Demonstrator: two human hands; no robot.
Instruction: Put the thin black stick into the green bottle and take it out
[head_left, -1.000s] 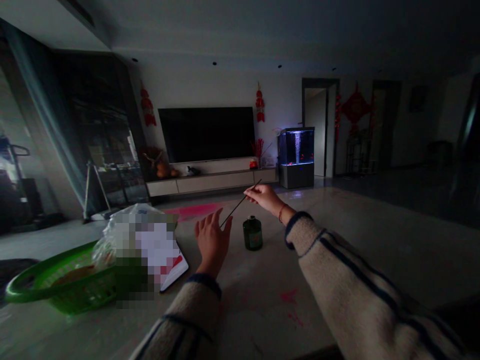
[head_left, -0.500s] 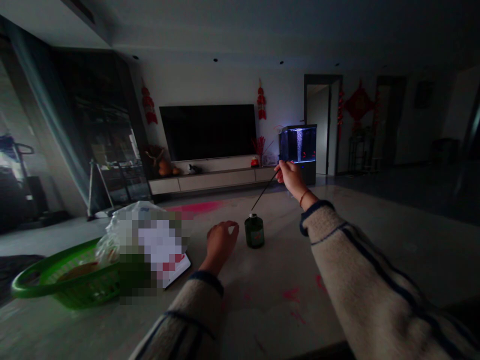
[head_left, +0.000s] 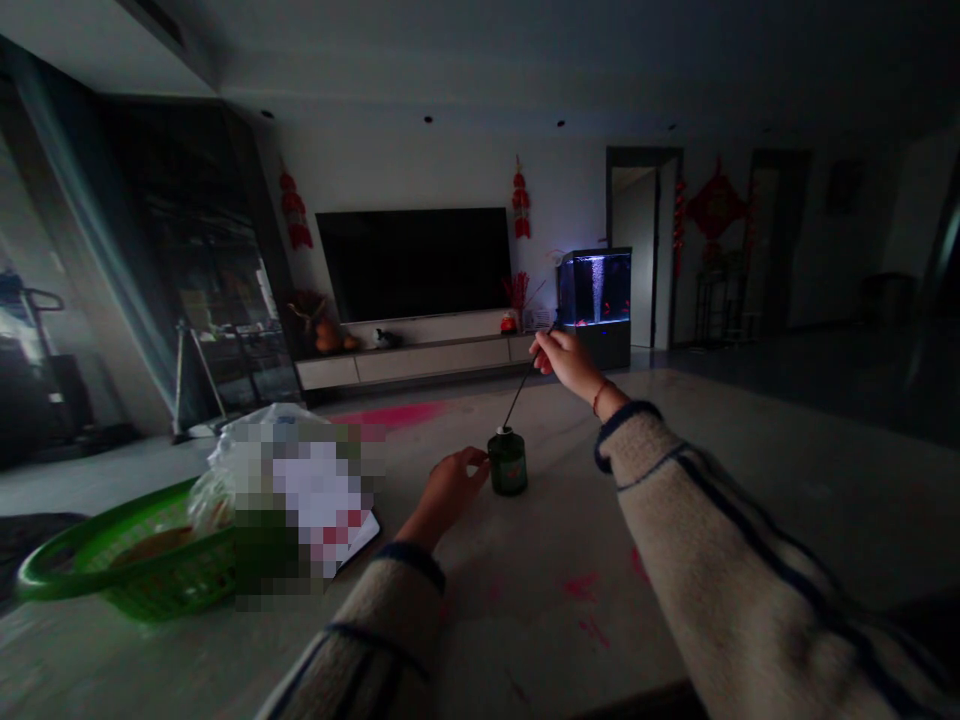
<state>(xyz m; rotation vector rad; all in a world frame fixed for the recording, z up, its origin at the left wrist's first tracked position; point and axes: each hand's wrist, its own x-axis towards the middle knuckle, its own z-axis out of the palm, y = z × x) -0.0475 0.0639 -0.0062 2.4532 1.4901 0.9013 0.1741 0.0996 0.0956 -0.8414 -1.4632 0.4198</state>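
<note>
A small dark green bottle with a pale neck stands upright on the tabletop. The lower tip of a thin dark stick is at its mouth; whether it is inside I cannot tell for sure. My right hand pinches the stick near its upper end, and the stick slants up to the right. My left hand is at the bottle's left side, fingers slightly apart, the fingertips at its edge and seemingly touching it.
On the left are a green plastic basket, a clear plastic bag and a partly blurred white flat object. Pink marks stain the tabletop. Beyond stand a television and a lit fish tank.
My right hand has moved down and left, bringing the stick lower and steeper at the bottle's mouth. My left hand has moved right to the bottle's side.
</note>
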